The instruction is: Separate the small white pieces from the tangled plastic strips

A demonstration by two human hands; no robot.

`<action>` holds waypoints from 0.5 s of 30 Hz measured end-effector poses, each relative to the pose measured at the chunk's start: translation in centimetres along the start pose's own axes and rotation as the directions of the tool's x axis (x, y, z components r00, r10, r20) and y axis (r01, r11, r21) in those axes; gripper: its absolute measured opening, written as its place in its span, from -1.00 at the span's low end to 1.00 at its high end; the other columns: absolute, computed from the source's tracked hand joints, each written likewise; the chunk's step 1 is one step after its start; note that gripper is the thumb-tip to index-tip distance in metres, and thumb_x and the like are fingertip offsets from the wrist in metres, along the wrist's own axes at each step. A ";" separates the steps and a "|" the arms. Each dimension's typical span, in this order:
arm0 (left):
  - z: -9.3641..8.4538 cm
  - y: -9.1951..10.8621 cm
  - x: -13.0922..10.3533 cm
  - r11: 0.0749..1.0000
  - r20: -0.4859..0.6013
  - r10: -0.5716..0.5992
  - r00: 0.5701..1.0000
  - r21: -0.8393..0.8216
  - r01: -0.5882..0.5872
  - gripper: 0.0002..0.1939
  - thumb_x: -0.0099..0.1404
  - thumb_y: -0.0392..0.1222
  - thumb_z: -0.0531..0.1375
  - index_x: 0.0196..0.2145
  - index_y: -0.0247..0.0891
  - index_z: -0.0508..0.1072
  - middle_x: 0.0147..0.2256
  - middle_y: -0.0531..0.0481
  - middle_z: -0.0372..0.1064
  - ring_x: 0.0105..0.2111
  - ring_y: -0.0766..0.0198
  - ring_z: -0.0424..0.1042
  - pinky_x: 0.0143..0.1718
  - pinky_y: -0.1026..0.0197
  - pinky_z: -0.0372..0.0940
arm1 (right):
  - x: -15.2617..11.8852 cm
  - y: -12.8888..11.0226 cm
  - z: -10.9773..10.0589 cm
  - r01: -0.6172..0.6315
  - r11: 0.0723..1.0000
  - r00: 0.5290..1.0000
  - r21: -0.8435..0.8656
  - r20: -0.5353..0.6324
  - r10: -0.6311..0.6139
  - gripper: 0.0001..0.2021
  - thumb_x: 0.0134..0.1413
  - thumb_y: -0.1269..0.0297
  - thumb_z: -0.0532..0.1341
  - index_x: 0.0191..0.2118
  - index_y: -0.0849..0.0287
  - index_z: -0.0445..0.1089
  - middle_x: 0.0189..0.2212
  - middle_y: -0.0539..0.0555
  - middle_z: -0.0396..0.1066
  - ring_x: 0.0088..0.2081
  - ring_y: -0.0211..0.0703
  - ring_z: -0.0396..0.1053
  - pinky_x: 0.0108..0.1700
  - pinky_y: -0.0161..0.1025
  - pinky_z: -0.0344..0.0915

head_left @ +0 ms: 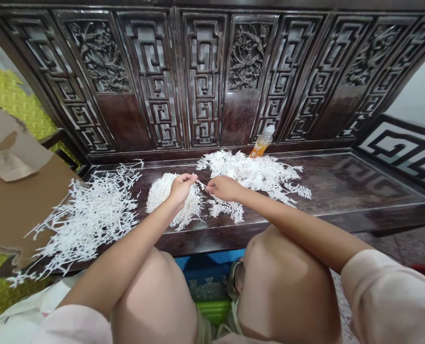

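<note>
Brown cardboard [29, 205] fills the left edge of the frame, with a yellow mat [36, 98] showing behind it at upper left. Against the cardboard, at lower left, a loose, tangled heap of white branching strands [93, 205] spreads over the end of the dark wooden bench [344, 186]. Left of centre sits a rounder, denser white mound [162, 188]. In front of part of it is the left hand [180, 188], thumb and fingertips pinching one end of a thin white sprig [201, 184]; the sprig runs across the middle of the frame to the right hand [223, 187], whose fingertips are pinched around its other end.

Just below the right hand lies a small white cluster [230, 209]. Above and to its right, a wide pile of frilled white sprigs [234, 165] reaches right of centre, and a bottle of orange drink [262, 143] stands behind it.

The work looks well under way, one sprig in hand and plenty of pieces lying around; which heaps are finished and which are left cannot be told.

The pile hides the bottle's base, the left hand and forearm cover part of the mound, and the sprig's gripped ends are lost between fingers. Single strands blur together.
</note>
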State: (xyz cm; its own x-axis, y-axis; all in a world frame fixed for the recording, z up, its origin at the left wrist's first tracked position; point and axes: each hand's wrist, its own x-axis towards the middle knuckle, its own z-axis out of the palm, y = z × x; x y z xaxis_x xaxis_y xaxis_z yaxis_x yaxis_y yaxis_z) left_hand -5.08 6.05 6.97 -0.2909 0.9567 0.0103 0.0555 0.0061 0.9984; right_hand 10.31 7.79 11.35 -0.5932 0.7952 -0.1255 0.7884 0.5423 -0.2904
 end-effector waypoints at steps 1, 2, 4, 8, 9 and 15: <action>0.1 -0.1 0.2 0.999 -0.036 -0.007 0.999 -0.041 0.005 -0.80 -0.06 -0.09 0.20 -0.55 -0.30 0.38 -0.47 0.01 0.34 -0.43 0.34 0.26 -0.32 0.24 0.13 | 0.1 -0.2 -0.1 -0.006 1.000 1.000 0.007 -0.003 0.007 -0.72 0.03 0.22 -0.01 -0.46 0.17 0.40 -0.45 0.06 0.40 -0.42 -0.25 0.28 -0.43 -0.36 0.04; 0.2 -0.2 0.4 0.998 -0.070 -0.003 0.998 -0.068 -0.001 -0.81 -0.07 -0.11 0.20 -0.56 -0.30 0.37 -0.47 0.01 0.34 -0.42 0.35 0.26 -0.30 0.24 0.13 | 0.2 -0.4 -0.2 -0.016 1.000 1.000 0.013 -0.014 0.016 -0.73 0.03 0.23 -0.01 -0.47 0.17 0.40 -0.45 0.07 0.40 -0.42 -0.24 0.28 -0.44 -0.35 0.04; 0.3 -0.2 0.8 0.996 -0.120 0.008 0.993 -0.089 -0.019 -0.85 -0.08 -0.16 0.20 -0.59 -0.31 0.34 -0.48 0.03 0.33 -0.42 0.35 0.26 -0.29 0.24 0.12 | 0.5 -0.9 -0.3 -0.039 0.999 0.998 0.013 -0.050 0.040 -0.73 0.02 0.24 -0.01 -0.46 0.18 0.40 -0.42 0.08 0.40 -0.40 -0.22 0.28 -0.43 -0.34 0.05; 0.5 -0.2 1.7 0.994 -0.205 -0.016 0.979 -0.110 -0.007 -0.85 -0.08 -0.22 0.18 -0.66 -0.31 0.28 -0.53 0.05 0.30 -0.42 0.35 0.26 -0.27 0.24 0.13 | 0.9 -1.8 -0.3 -0.113 0.993 0.990 -0.028 -0.090 0.110 -0.73 0.02 0.24 -0.01 -0.40 0.19 0.41 -0.35 0.15 0.40 -0.33 -0.13 0.30 -0.40 -0.29 0.09; 0.6 -0.2 1.9 0.993 -0.232 -0.025 0.972 -0.122 -0.004 -0.85 -0.08 -0.23 0.17 -0.67 -0.31 0.27 -0.54 0.05 0.29 -0.42 0.35 0.26 -0.28 0.24 0.13 | 0.9 -2.0 -0.4 -0.132 0.990 0.987 -0.043 -0.095 0.127 -0.73 0.02 0.24 -0.01 -0.39 0.20 0.41 -0.34 0.17 0.40 -0.32 -0.11 0.31 -0.39 -0.27 0.11; 1.9 0.0 2.0 0.986 -0.305 -0.058 0.951 -0.166 0.007 -0.85 -0.06 -0.26 0.15 -0.67 -0.30 0.24 -0.60 0.08 0.22 -0.50 0.40 0.22 -0.33 0.26 0.14 | 1.0 -2.9 -1.1 -0.194 0.977 0.978 -0.090 -0.101 0.184 -0.72 -0.02 0.27 -0.01 -0.31 0.25 0.40 -0.33 0.22 0.40 -0.28 -0.05 0.32 -0.35 -0.22 0.17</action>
State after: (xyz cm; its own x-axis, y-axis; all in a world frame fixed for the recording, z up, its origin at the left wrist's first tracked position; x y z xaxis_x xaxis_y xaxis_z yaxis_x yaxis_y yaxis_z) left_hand -3.88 8.50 6.88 -0.5708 0.8205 -0.0315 -0.1059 -0.0355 0.9937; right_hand 7.58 7.28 13.09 -0.4181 0.9048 -0.0806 0.8998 0.4003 -0.1737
